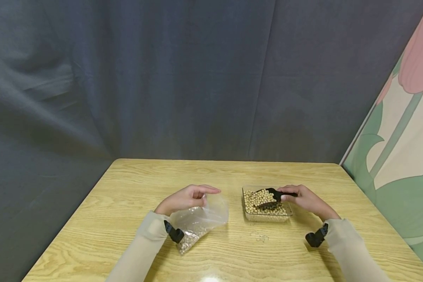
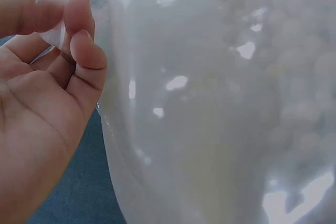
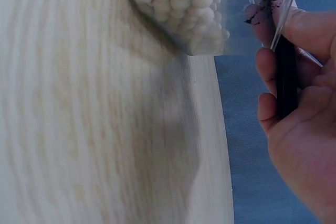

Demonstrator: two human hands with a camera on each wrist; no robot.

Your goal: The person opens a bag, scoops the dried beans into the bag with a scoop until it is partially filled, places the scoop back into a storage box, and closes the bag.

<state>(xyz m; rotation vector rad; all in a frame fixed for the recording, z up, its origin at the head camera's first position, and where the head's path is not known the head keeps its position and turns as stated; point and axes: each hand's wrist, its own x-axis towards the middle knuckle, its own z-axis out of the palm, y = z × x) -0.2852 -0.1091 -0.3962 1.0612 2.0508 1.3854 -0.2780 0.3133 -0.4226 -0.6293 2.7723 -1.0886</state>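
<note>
My left hand (image 1: 188,199) pinches the upper edge of a clear plastic bag (image 1: 211,217). Round pale beans lie in the bag's lower part, which rests on the table, and they show blurred through the film in the left wrist view. To the right, a clear rectangular container (image 1: 268,218) is filled with round yellow beans (image 1: 250,203). The right hand (image 1: 304,200) grips the handle of a black scoop (image 1: 274,193), its fingers curled round it in the right wrist view. Beans heap in the scoop, whose bowl sits at the beans in the container.
Both things stand on a wood-grain table (image 1: 134,196). Some thin, clear loops (image 1: 262,237) lie in front of the container, too small to identify. A dark curtain (image 1: 183,86) hangs behind the table, and a flower-painted wall (image 1: 402,156) is at the right.
</note>
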